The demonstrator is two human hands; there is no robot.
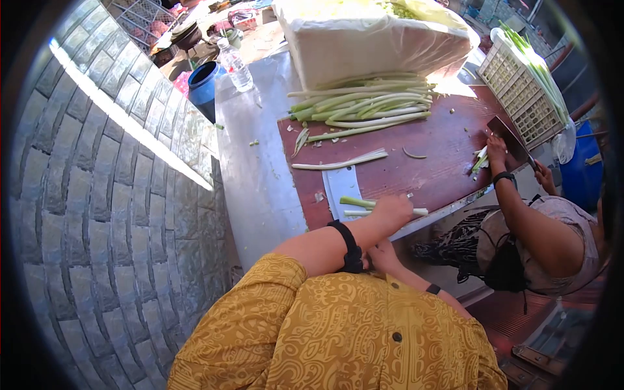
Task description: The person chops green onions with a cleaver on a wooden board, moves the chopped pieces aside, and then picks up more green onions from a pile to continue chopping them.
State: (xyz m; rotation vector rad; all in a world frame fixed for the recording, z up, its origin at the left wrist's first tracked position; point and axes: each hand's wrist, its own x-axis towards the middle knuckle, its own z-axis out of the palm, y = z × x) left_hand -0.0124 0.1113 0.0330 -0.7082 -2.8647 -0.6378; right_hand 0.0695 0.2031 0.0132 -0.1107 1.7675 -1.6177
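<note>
My left hand [393, 213] is closed on cut stalks of green onion [356, 202] at the near edge of the red-brown board; its arm reaches across in front of me, a black band at the wrist. Under that forearm a cleaver [341, 186] shows its wide pale blade with a small hole. My right hand [385, 256] is closed below the left forearm, in line with the blade; the handle is largely hidden. A split white stalk [340, 160] lies past the blade. Behind it rests a pile of long green onions [370, 104].
A white foam box [377, 55] stands at the back. To the right, a co-worker's hand [497, 151] holds green onion beside another cleaver [511, 138], near a plastic crate [520, 91]. A water bottle [235, 68] and blue bucket [203, 84] are at left, by a brick wall [97, 195].
</note>
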